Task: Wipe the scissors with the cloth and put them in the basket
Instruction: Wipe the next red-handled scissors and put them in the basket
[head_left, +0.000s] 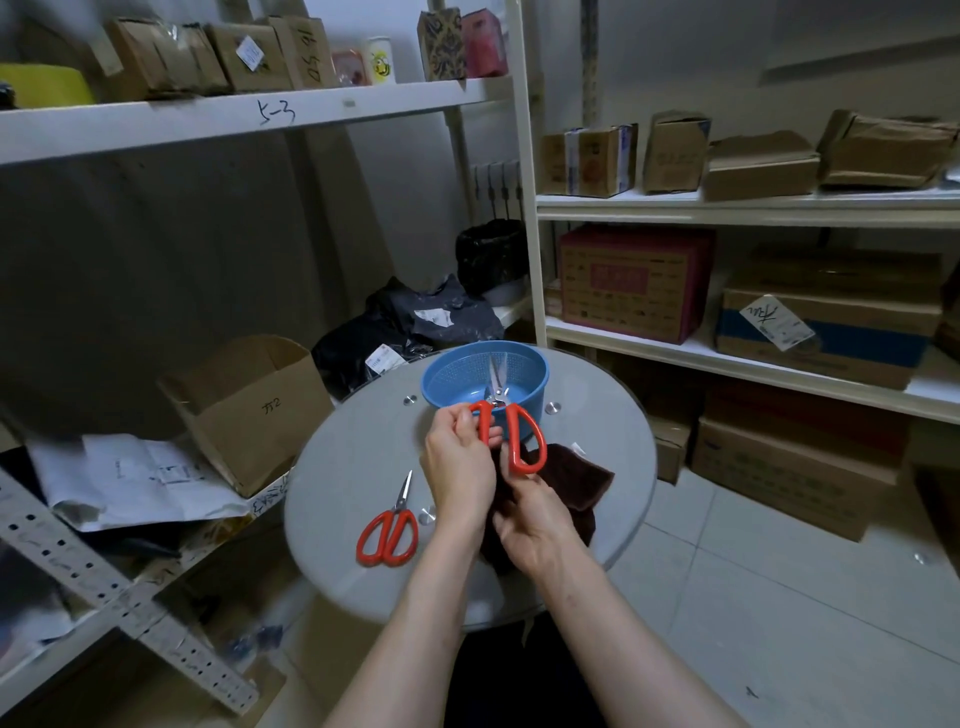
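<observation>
Large red-handled scissors (522, 441) are held upright in front of the blue basket (535, 371), blades pointing up over its bowl. My left hand (457, 462) grips the left handle loop. My right hand (535, 525) holds the dark brown cloth (576, 480) just below the right handle loop; the cloth drapes onto the round glass table (343, 467). A second, smaller pair of red-handled scissors (389, 530) lies flat on the table to the left of my arms, blades pointing away from me.
White shelving with cardboard boxes (634, 283) stands to the right and behind. An open cardboard box (249, 410), papers and black bags (415, 322) crowd the left side. A perforated metal bar (104, 582) lies low left.
</observation>
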